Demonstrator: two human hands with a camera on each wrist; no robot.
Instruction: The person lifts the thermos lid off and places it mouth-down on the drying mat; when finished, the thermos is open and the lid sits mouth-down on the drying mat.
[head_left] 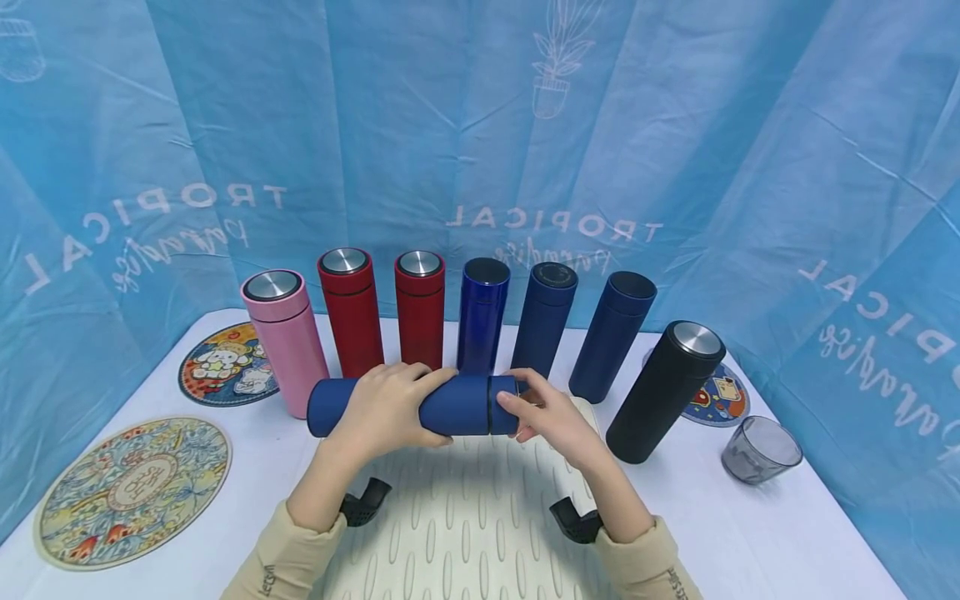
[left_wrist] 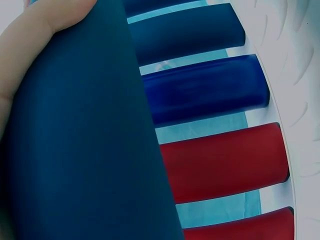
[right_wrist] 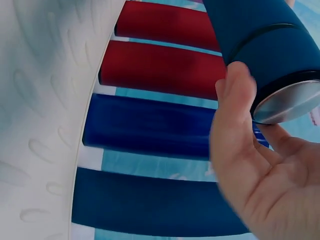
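Observation:
A dark blue thermos flask (head_left: 457, 408) is held sideways above the front of the table in the head view. My left hand (head_left: 386, 408) grips its body, thumb and index finger spread along the near side. At the lid end, my right hand (head_left: 551, 417) has its thumb on the lid (right_wrist: 282, 57) and its other fingers round the far side, partly hidden. The right wrist view shows the lid's silver top (right_wrist: 290, 102). In the left wrist view the flask's blue body (left_wrist: 90, 135) fills much of the picture.
Behind stand a pink flask (head_left: 288, 358), two red flasks (head_left: 352, 325), several blue flasks (head_left: 483, 317) and a black flask (head_left: 660, 400). A grey glass (head_left: 759, 452) sits at right, a round patterned mat (head_left: 90, 492) at left. A cream ridged mat (head_left: 465, 525) lies beneath my hands.

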